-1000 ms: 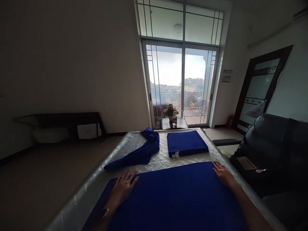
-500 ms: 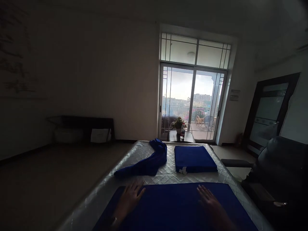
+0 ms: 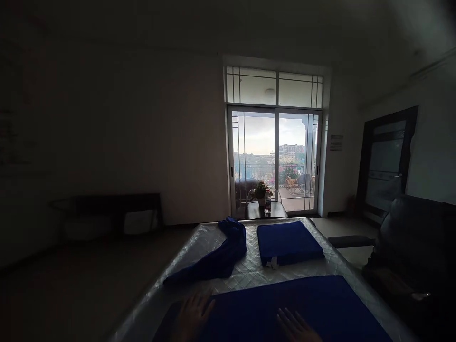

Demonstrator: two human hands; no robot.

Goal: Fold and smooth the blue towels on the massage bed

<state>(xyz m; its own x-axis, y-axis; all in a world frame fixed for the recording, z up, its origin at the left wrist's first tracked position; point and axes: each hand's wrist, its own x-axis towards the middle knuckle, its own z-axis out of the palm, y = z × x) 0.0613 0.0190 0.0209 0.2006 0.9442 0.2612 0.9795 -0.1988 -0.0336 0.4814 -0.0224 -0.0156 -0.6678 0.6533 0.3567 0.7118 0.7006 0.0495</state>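
Since there's just the head view, going by that: near blue cloth (image 3: 320, 299) is flat, smooth-looking, matte, with a straight far edge and a fairly crisp far right corner; near side runs out of frame. It lies on a mattress (image 3: 208, 232), pale silvery cover, slight sheen, quilted in a diamond pattern. Beyond it, far right: folded blue stack (image 3: 290, 240), squared-off block, layers visible along its near side. Far left: loose blue cloth (image 3: 221, 259), crumpled, long tapered tail pointing near left. Past the far edge, a leafy potted plant (image 3: 261, 191) and a clear bottle (image 3: 268, 202).

Labels: white tag (image 3: 273, 262) hangs off the stack's near side, text too small to read. Bottle label unreadable, same for the wall sign (image 3: 337, 142) right of the glass door.

Hands: left hand (image 3: 194, 313) is at the near cloth's far left part, fingertips about at its far edge. Right hand (image 3: 295, 325) is over the middle, short of that edge. Both flat, fingers extended, well apart from each other, gripping nothing. Can't tell how hard they press. Stack and loose cloth sit beyond both hands.
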